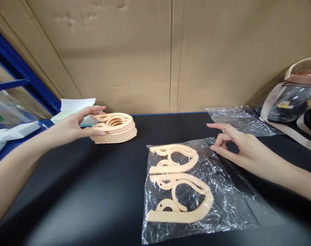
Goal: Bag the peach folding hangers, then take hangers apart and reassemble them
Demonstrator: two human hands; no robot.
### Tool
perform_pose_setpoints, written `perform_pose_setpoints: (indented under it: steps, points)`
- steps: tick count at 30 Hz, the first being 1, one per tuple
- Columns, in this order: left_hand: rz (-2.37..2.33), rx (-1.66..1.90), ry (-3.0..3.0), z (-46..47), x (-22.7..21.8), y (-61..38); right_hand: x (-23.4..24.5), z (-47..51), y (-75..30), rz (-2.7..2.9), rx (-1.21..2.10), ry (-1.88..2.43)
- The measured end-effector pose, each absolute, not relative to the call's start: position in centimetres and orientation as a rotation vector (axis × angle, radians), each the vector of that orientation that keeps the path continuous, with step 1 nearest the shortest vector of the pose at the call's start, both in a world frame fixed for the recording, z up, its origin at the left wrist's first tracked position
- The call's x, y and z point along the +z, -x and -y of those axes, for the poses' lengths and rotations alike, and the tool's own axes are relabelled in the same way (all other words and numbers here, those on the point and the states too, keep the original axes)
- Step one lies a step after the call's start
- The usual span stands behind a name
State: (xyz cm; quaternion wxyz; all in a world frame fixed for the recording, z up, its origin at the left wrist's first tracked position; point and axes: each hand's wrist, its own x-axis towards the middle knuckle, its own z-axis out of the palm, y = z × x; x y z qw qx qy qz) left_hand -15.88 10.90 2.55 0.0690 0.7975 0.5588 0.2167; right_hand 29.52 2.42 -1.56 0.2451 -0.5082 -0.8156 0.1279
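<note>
At the left, my left hand (pixel 80 124) grips the left end of the top folding hanger (pixel 119 127), with the thumb in front and the fingers behind. That hanger rests on a neat stack of peach-coloured folding hangers (pixel 116 138). Two more folded hangers, a rear one (pixel 176 168) and a front one (pixel 181 217), lie side by side in a clear plastic bag (pixel 222 205). My right hand (pixel 238 147) hovers by the bag's back right edge, forefinger stretched out and apart from the thumb, other fingers curled, with nothing visible in it.
More clear plastic bags (pixel 242 118) lie at the back right of the black table (pixel 55 198). Beside them stands a clear bottle (pixel 290 100) with a strap. Paper packets (pixel 77 106) sit behind the stack. A blue frame (pixel 29 82) and cardboard wall (pixel 134 58) border the table.
</note>
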Motion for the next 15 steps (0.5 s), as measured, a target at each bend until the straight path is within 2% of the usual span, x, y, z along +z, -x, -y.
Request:
perform_pose_setpoints:
  steps: [6, 10, 12, 15]
  points:
    - [-1.652, 0.862, -2.44, -10.2, 3.2, 14.3, -1.1, -2.3, -29.5, 2.1, 0.233, 1.383]
    - [-1.46, 1.05, -2.549, -7.6, 3.0, 9.7, -1.0, -1.5, -28.9, 1.947, 0.165, 1.285]
    - [-1.289, 1.156, -2.601, -5.8, 2.4, 7.0, -0.9, -1.0, -28.4, 1.918, 0.241, 1.269]
    - [-1.017, 1.124, -2.75, -3.4, 1.3, 3.6, -0.9, -0.1, -27.5, 1.922, 0.461, 1.292]
